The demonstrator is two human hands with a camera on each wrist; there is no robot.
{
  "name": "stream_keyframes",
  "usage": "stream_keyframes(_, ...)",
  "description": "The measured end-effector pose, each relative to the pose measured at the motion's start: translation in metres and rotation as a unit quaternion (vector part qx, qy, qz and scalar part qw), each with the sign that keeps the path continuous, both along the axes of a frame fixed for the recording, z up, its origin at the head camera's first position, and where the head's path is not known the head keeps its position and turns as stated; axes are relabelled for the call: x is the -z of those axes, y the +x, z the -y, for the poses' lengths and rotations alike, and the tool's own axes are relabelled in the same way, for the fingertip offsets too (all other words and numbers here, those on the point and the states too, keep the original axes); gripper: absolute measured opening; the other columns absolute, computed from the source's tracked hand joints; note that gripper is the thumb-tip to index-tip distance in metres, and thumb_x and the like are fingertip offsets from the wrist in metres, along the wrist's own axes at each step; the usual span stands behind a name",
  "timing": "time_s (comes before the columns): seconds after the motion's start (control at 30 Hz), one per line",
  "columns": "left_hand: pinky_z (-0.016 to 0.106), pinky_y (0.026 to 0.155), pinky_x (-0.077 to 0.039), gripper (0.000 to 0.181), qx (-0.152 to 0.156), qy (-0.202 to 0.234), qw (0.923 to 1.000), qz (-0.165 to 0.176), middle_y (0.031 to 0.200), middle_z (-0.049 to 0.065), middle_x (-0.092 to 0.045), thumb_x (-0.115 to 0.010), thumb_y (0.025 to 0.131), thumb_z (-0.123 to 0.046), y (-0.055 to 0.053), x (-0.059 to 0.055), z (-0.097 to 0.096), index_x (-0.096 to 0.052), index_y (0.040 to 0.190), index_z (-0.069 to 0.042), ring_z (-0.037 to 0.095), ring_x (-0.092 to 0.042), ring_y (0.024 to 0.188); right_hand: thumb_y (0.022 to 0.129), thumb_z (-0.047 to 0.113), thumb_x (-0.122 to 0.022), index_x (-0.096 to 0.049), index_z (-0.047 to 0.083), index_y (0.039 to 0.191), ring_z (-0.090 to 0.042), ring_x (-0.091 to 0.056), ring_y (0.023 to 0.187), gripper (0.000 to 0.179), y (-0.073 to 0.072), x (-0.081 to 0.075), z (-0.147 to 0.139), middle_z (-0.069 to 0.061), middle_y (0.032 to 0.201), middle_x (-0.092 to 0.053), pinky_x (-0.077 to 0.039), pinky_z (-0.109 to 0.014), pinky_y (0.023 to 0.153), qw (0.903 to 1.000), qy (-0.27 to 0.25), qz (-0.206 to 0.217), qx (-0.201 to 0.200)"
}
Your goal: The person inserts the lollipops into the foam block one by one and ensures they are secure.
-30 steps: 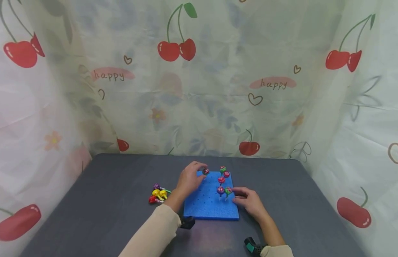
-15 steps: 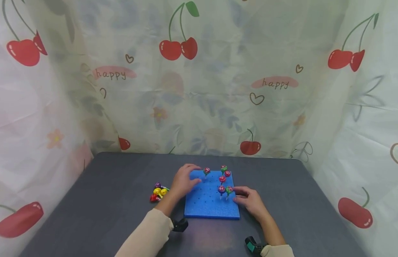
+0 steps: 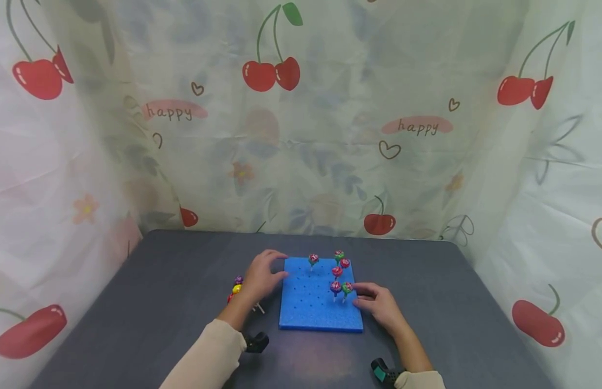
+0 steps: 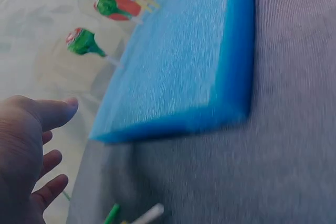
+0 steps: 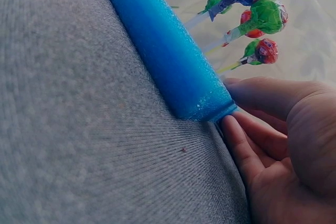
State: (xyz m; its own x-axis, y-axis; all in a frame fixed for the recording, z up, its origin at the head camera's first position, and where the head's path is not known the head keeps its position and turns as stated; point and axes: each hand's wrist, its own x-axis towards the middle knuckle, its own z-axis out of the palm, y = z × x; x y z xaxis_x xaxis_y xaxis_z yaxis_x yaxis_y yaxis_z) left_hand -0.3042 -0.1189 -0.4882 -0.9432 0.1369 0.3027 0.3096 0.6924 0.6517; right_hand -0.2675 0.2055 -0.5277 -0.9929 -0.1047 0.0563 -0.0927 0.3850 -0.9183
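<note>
A blue foam board (image 3: 306, 313) dotted with small holes lies on the table. Several wrapped lollipops stand upright in it, mostly along its right side. One green-and-red lollipop (image 3: 313, 259) stands apart near the back left, also visible as the green lollipop (image 4: 83, 41) in the left wrist view. My left hand (image 3: 262, 276) is beside the board's left edge, fingers spread and holding nothing. It partly covers loose lollipops, among them a yellow lollipop (image 3: 237, 289) and a purple lollipop (image 3: 239, 280). My right hand (image 3: 379, 305) grips the board's right edge between thumb and fingers (image 5: 239, 135).
The dark grey table (image 3: 184, 270) extends around the board on all sides. A patterned cherry curtain (image 3: 320, 135) hangs behind the table and along both sides. Lollipop sticks (image 4: 149, 214) poke up at the bottom of the left wrist view.
My left hand has let go of the green-and-red lollipop, which now stands in the board, and has moved left toward the loose lollipops. The right hand stays at the board's edge.
</note>
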Motion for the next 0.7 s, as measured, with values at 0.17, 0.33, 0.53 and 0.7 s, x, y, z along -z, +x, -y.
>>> stream_keyframes(0.17, 0.051, 0.098, -0.043, 0.036, 0.0, -0.026, 0.9997, -0.003, 0.126, 0.005, -0.058, -0.078, 0.083, -0.017, 0.004, 0.001, 0.014, -0.068, 0.118, -0.017, 0.028, -0.051, 0.12, 0.086, 0.006, -0.074, -0.067, 0.009, 0.119, -0.027, -0.063, 0.106, 0.034, 0.0, 0.001, 0.0, -0.009, 0.118, -0.065, -0.051, -0.042, 0.091, 1.0, 0.0, 0.001, -0.006)
stream_keyframes(0.33, 0.05, 0.098, -0.043, 0.037, -0.001, -0.046, 0.9989, -0.005, 0.128, 0.004, -0.057, -0.079, 0.083, -0.018, 0.007, 0.003, 0.025, -0.068, 0.118, -0.019, 0.027, -0.05, 0.121, 0.086, 0.005, -0.074, -0.068, 0.009, 0.119, -0.026, -0.063, 0.106, 0.034, -0.001, 0.001, 0.0, -0.009, 0.118, -0.065, -0.051, -0.042, 0.091, 1.0, 0.0, 0.002, -0.004)
stream_keyframes(0.53, 0.05, 0.096, -0.043, 0.036, 0.005, -0.046, 0.9989, -0.009, 0.123, 0.006, -0.06, -0.081, 0.08, -0.014, 0.011, 0.005, 0.036, -0.069, 0.114, -0.016, 0.029, -0.053, 0.117, 0.086, 0.004, -0.073, -0.068, 0.008, 0.119, -0.027, -0.063, 0.107, 0.034, -0.001, -0.001, 0.0, -0.009, 0.118, -0.065, -0.051, -0.042, 0.091, 1.0, 0.001, 0.0, -0.005)
stream_keyframes(0.7, 0.05, 0.097, -0.042, 0.037, 0.004, -0.047, 0.9988, 0.015, 0.125, 0.006, -0.06, -0.08, 0.081, -0.014, 0.015, 0.011, 0.045, -0.068, 0.116, -0.017, 0.028, -0.053, 0.117, 0.086, 0.003, -0.073, -0.068, 0.008, 0.119, -0.027, -0.063, 0.107, 0.033, 0.0, -0.001, 0.0, -0.009, 0.117, -0.065, -0.051, -0.042, 0.091, 1.0, 0.0, -0.002, -0.006)
